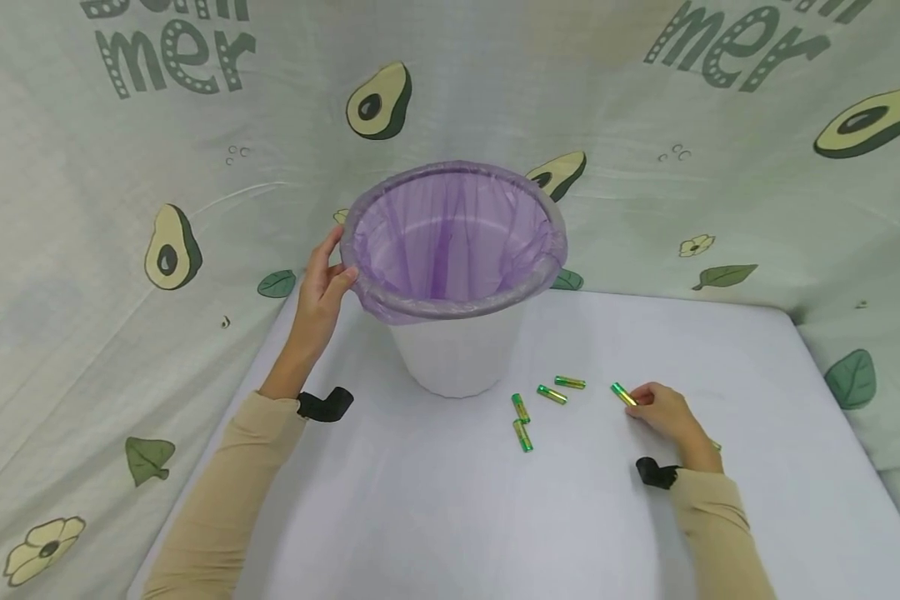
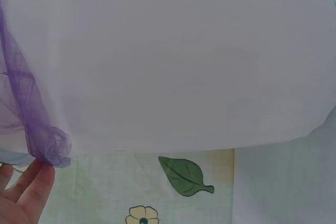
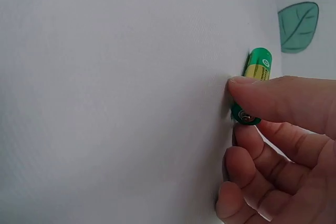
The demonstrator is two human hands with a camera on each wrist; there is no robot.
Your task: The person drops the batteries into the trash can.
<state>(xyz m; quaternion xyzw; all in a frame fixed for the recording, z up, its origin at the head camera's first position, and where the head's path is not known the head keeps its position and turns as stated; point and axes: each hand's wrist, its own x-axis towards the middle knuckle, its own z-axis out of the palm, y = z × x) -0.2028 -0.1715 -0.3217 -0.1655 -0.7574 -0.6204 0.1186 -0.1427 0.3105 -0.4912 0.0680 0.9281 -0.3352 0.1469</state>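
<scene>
1. Battery (image 1: 624,394) right there at the fingertips, pinched between thumb and finger of the right hand (image 1: 667,417)! Other fingers curled in below, seen from the right wrist. Close over the white table (image 1: 435,508); cannot tell whether touching it.
2. Across to the left hand (image 1: 317,300): touching the rim (image 1: 450,309) of the white bin (image 1: 453,354), thumb and fingers spread, nearly straight.
3. Standing upright just right of that left hand, the bin; well beyond and left of the right hand. Purple liner (image 1: 450,242) inside, folded over the rim, bunched at the left fingertips.
4. Between the two hands, four loose batteries (image 1: 569,382), green and gold. One pair near, left of the right hand; the other pair farther left, nearly end to end.
5. Beside the right wrist, a yellow-green thing (image 1: 716,445), mostly hidden, too little showing to name.
6. Behind both hands, beige sleeves (image 1: 240,483); beyond them, cloth (image 1: 457,100) printed with avocados and leaves.
</scene>
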